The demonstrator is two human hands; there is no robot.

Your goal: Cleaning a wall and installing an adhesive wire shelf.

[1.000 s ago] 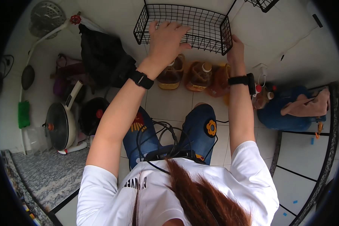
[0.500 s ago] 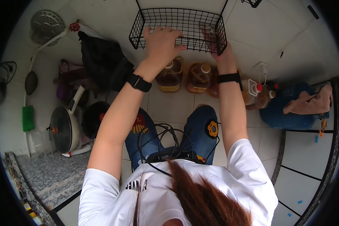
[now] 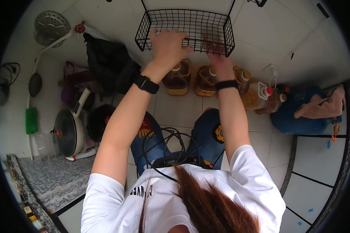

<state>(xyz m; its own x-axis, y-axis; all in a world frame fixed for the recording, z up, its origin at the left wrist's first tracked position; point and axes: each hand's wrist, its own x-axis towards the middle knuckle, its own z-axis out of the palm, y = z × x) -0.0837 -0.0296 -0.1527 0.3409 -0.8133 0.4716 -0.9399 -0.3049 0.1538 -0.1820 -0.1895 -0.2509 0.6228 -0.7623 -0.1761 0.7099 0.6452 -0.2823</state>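
A black wire basket (image 3: 190, 19) hangs against the pale tiled wall at the top of the view. My left hand (image 3: 168, 46) grips its near rim left of centre, with the fingers bent over the wire and the thumb along the edge. My right hand (image 3: 217, 54) reaches up under the basket's right half. Its fingers look stretched out but are blurred and crossed by the mesh. Large oil jugs (image 3: 176, 80) stand on the floor below, close under both wrists.
Left are a black bag (image 3: 109, 62), a lidded pan (image 3: 66, 132) and a speckled counter (image 3: 50, 182). A bottle with a red cap (image 3: 260, 95) and a blue gas cylinder (image 3: 299, 114) with a cloth (image 3: 321, 105) stand right. Black cables (image 3: 171, 134) lie over my lap.
My right hand has moved left beneath the basket, from its right end toward the middle. My left hand keeps its hold on the rim.
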